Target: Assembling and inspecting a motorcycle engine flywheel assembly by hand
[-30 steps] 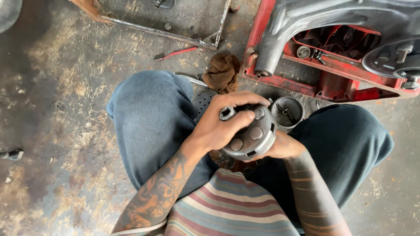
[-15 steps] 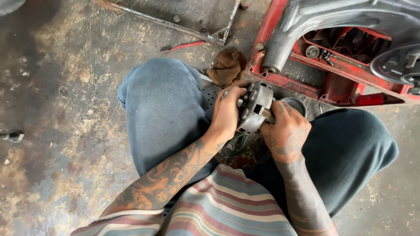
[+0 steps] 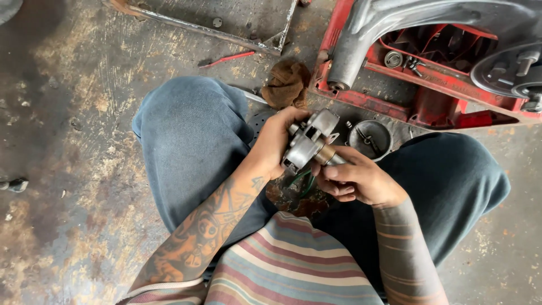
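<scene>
Motor housing (image 3: 307,144) now tilted up on edge over the lap — left hand (image 3: 276,147) clamps its body, right hand (image 3: 355,181) pinches the brass-coloured shaft end (image 3: 326,156) — next move likely needs steady counter-hold.

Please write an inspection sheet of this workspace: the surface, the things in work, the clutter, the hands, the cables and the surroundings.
Surface: stained, rusty concrete floor; the person sits on it.
Job's things: grey metal motor part, held over the lap between both hands; round metal cup on the floor just beyond it.
Clutter: brown rag; red-handled tool; loose bolts in the red frame.
Hands: left hand grips the part's body; right hand pinches its brass-coloured end.
Cables: green wires hang under the part.
Surroundings: red machine frame; grey metal frame lying on the floor.
</scene>
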